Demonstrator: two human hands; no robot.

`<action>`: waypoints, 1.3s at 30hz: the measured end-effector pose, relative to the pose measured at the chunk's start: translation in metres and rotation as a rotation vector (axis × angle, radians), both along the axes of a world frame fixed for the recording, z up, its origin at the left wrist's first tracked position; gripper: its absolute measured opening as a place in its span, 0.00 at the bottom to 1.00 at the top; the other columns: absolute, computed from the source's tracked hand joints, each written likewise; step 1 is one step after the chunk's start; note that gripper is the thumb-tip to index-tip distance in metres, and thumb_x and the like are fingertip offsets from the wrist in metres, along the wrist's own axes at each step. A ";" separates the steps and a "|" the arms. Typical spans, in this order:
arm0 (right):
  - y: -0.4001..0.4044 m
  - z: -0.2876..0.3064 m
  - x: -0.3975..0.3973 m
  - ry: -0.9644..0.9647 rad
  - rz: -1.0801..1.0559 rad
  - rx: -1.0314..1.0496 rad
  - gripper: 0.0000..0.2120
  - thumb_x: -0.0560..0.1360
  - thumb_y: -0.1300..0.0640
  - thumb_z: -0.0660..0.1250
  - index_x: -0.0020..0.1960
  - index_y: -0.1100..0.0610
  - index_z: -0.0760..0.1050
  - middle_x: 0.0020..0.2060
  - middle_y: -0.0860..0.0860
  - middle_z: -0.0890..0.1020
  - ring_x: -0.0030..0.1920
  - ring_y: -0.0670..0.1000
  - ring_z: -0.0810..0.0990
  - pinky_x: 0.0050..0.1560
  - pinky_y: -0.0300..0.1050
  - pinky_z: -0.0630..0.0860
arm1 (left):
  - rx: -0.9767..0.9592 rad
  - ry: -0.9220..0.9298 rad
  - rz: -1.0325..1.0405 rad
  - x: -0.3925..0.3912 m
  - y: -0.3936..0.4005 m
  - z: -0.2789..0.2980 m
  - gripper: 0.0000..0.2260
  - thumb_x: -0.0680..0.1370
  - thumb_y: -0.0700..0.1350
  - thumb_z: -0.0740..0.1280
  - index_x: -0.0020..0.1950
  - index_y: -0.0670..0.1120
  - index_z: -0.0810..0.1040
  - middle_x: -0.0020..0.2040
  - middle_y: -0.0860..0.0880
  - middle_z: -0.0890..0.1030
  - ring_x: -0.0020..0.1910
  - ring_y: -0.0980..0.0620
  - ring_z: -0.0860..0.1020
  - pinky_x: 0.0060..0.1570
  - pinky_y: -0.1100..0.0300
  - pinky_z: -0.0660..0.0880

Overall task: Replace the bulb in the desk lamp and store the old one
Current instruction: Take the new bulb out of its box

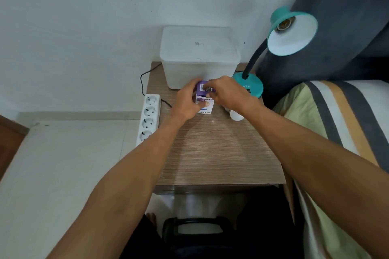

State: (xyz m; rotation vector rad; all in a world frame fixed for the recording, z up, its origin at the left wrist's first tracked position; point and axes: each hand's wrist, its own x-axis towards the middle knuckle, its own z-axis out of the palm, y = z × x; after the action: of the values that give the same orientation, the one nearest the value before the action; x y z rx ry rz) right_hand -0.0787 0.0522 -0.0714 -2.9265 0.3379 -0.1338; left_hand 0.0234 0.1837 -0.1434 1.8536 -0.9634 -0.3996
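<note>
Both hands hold the purple-and-white bulb box (203,99) on the desk (212,153): left hand (187,102) grasps its side, right hand (226,93) pinches the top flap; white bulb (236,115) lies beside the teal lamp (292,31), whose socket is bare

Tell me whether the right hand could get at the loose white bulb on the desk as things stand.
Probably yes, once it lets go. The right hand is busy on the bulb box together with the left hand, but the white bulb lies just beside its wrist on the desk, with nothing between them.
</note>
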 end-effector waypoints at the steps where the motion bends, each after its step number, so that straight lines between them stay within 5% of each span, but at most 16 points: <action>1: 0.000 -0.001 -0.002 -0.027 0.015 -0.006 0.14 0.78 0.56 0.67 0.63 0.56 0.80 0.52 0.57 0.85 0.49 0.58 0.83 0.48 0.54 0.80 | 0.000 -0.004 -0.001 0.000 -0.001 -0.001 0.36 0.68 0.39 0.82 0.73 0.45 0.71 0.63 0.47 0.80 0.58 0.51 0.82 0.60 0.52 0.81; 13: 0.000 -0.007 -0.001 -0.245 -0.233 0.332 0.10 0.83 0.52 0.60 0.52 0.55 0.78 0.41 0.52 0.84 0.42 0.52 0.81 0.42 0.47 0.78 | -0.033 0.016 -0.002 0.000 0.003 -0.010 0.36 0.69 0.37 0.82 0.73 0.48 0.71 0.61 0.48 0.82 0.59 0.52 0.83 0.59 0.47 0.81; 17: -0.001 -0.002 0.012 -0.363 -0.464 0.572 0.11 0.81 0.47 0.64 0.54 0.54 0.77 0.42 0.49 0.83 0.42 0.46 0.81 0.43 0.43 0.78 | -0.018 0.006 0.055 -0.004 0.004 -0.012 0.50 0.70 0.39 0.81 0.82 0.55 0.53 0.65 0.48 0.81 0.61 0.50 0.82 0.60 0.47 0.81; 20: 0.002 0.001 0.021 -0.474 -0.695 0.716 0.14 0.78 0.44 0.68 0.52 0.53 0.73 0.44 0.48 0.79 0.45 0.46 0.80 0.47 0.46 0.80 | -0.017 -0.089 0.052 -0.007 0.007 -0.016 0.51 0.72 0.40 0.79 0.82 0.56 0.48 0.67 0.46 0.80 0.62 0.49 0.82 0.61 0.49 0.80; 23: 0.004 0.002 0.026 -0.544 -0.811 0.658 0.15 0.76 0.45 0.71 0.50 0.56 0.74 0.41 0.48 0.78 0.43 0.48 0.78 0.50 0.49 0.79 | -0.035 -0.169 0.017 -0.007 0.009 -0.016 0.46 0.73 0.40 0.78 0.83 0.53 0.54 0.69 0.44 0.78 0.63 0.49 0.80 0.62 0.54 0.78; 27: 0.006 -0.002 0.021 -0.553 -0.664 0.520 0.11 0.76 0.46 0.71 0.48 0.55 0.78 0.42 0.49 0.81 0.43 0.47 0.79 0.48 0.49 0.79 | -0.008 -0.162 -0.015 0.000 0.008 -0.010 0.45 0.72 0.38 0.79 0.83 0.49 0.59 0.69 0.44 0.76 0.65 0.48 0.78 0.66 0.49 0.76; 32: 0.009 -0.014 0.007 -0.279 -0.467 0.308 0.11 0.74 0.48 0.73 0.53 0.53 0.83 0.49 0.51 0.80 0.48 0.48 0.78 0.44 0.43 0.73 | 0.031 -0.120 -0.020 0.003 0.008 -0.007 0.46 0.73 0.40 0.79 0.84 0.51 0.56 0.67 0.45 0.76 0.64 0.49 0.78 0.66 0.52 0.76; 39: 0.011 -0.015 0.011 -0.147 -0.494 0.366 0.16 0.72 0.53 0.75 0.58 0.57 0.84 0.49 0.54 0.85 0.45 0.49 0.77 0.43 0.44 0.73 | 0.049 -0.099 -0.016 0.004 0.006 -0.008 0.46 0.72 0.40 0.78 0.84 0.53 0.55 0.66 0.45 0.76 0.63 0.49 0.79 0.64 0.48 0.78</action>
State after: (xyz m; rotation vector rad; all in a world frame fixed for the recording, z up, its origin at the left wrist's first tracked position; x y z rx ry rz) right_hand -0.0681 0.0627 -0.0865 -2.4044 0.9432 -0.3160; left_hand 0.0276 0.1897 -0.1519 1.9264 -1.0436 -0.3469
